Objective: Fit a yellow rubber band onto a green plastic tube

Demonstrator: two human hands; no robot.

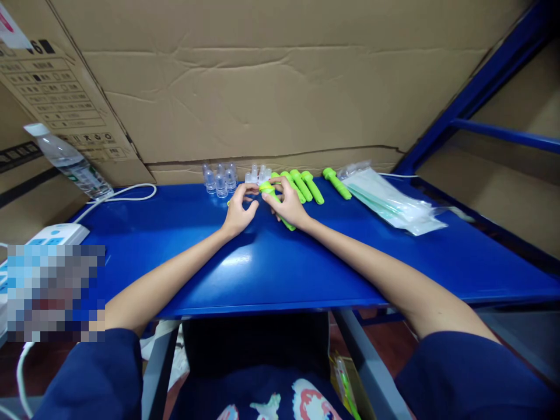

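My right hand (289, 204) is wrapped round a lime-green flashlight-shaped tube (286, 223), its wider head pointing up and left and its narrow end down toward the table. My left hand (240, 211) is at the head end, thumb apart from the curved fingers. Its fingertips are at or very near the head; I cannot tell whether they touch. A small yellow-green bit shows at the outer side of the left hand, mostly hidden. Just behind the hands lie several matching green tubes (311, 188), with another green tube (336, 184) apart to the right.
Small clear bottle-shaped pieces (221, 182) and frosted pieces (258, 174) stand at the back of the blue table (262, 274). Plastic packets (394, 201) lie right. A water bottle (72, 163), a cable and a power strip (59, 234) are left. Cardboard (284, 87) walls the back.
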